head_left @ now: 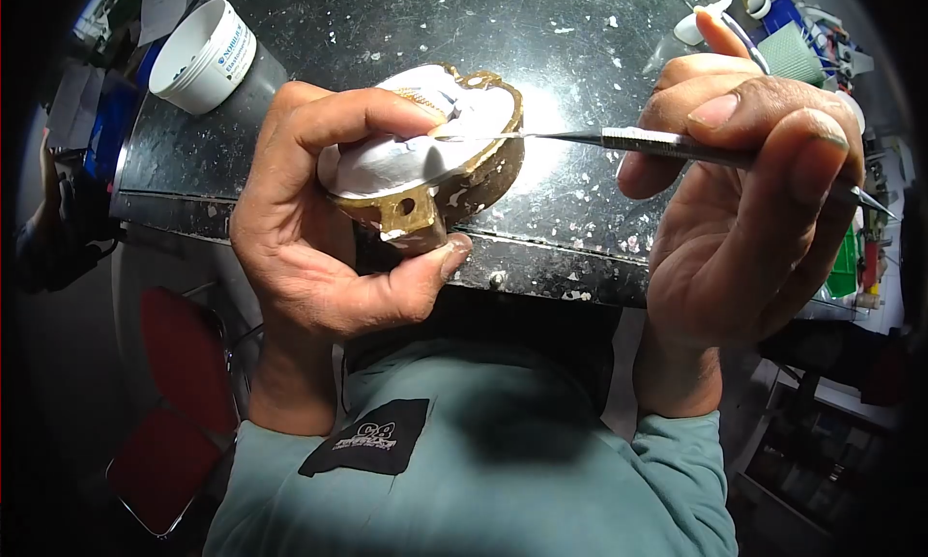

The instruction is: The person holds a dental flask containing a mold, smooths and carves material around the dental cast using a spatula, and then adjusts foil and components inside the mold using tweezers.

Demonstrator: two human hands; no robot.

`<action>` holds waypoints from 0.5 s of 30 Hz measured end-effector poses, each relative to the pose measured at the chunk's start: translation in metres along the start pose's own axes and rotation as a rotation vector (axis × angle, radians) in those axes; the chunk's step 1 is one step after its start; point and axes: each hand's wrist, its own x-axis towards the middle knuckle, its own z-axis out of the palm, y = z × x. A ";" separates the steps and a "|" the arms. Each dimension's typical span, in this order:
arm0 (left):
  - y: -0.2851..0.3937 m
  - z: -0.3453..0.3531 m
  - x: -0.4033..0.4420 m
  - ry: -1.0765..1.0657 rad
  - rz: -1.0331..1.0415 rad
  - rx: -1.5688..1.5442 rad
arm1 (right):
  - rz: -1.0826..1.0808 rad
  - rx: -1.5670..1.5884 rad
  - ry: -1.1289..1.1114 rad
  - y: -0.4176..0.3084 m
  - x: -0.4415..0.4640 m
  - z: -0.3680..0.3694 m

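Observation:
A brass-coloured metal flask (493, 175) filled with white plaster (382, 165) is tilted above the table's front edge. My left hand (324, 209) grips it, with fingers over the plaster and the thumb under its lower edge. In my right hand (744, 170) is a thin metal instrument (667, 143), pinched between thumb and fingers. Its fine tip points left and reaches over the plaster near my left index finger. The exact contact of the tip is too small to tell. A strip of gold-coloured mesh lies in the white plaster near the fingertips.
A white tub (203, 59) stands on the dark, speckled table (387, 25) at the back left. A red chair (184, 364) is at the lower left. Cluttered items, including a green textured object (791, 54) and a green tray (844, 265), lie at the right.

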 end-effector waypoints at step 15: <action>0.000 0.000 0.000 0.002 -0.002 -0.005 | -0.042 0.037 -0.054 0.007 0.001 -0.003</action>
